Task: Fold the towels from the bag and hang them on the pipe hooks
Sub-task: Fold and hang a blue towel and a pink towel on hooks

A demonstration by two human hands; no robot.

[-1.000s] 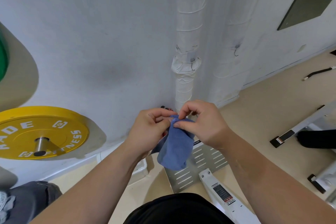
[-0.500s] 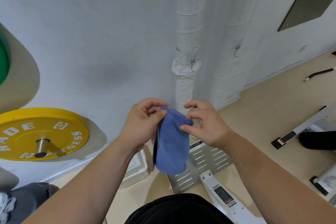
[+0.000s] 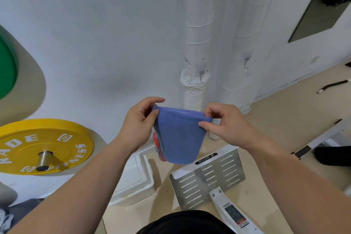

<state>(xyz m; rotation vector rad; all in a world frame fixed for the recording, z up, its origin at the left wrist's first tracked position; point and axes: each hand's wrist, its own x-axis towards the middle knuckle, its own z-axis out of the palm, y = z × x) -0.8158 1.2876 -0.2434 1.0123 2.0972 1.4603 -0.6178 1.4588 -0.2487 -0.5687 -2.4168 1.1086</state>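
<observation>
- The left hand [image 3: 138,123] pinches the top left corner of the blue towel [image 3: 180,137] between thumb and curled fingers. The right hand [image 3: 228,125] pinches the top right corner in the same way.
- The towel hangs in the air between the two hands as a narrow folded panel. Its top edge is taut and nearly level and its rounded bottom swings free. It is in front of the pipes and on no hook.
- A red-orange patch shows at the towel's lower left edge. I cannot tell whether it belongs to the towel.
- The step in hand looks like squaring the fold before hanging. Doing it well probably means lining the layers up flush along the top edge, with both corners level so the panel does not twist.
- A small wire hook [image 3: 201,76] sits on the left wrapped pipe [image 3: 197,34], far of the hands and above them. A second hook [image 3: 246,63] sits on the right pipe [image 3: 237,30].
- Thin wire could slip between layers, so catching the whole thickness seems wise.
- A yellow weight plate [image 3: 62,144] hangs at left. A white lidded box [image 3: 136,178] and a slotted metal plate [image 3: 209,176] lie on the floor below.
</observation>
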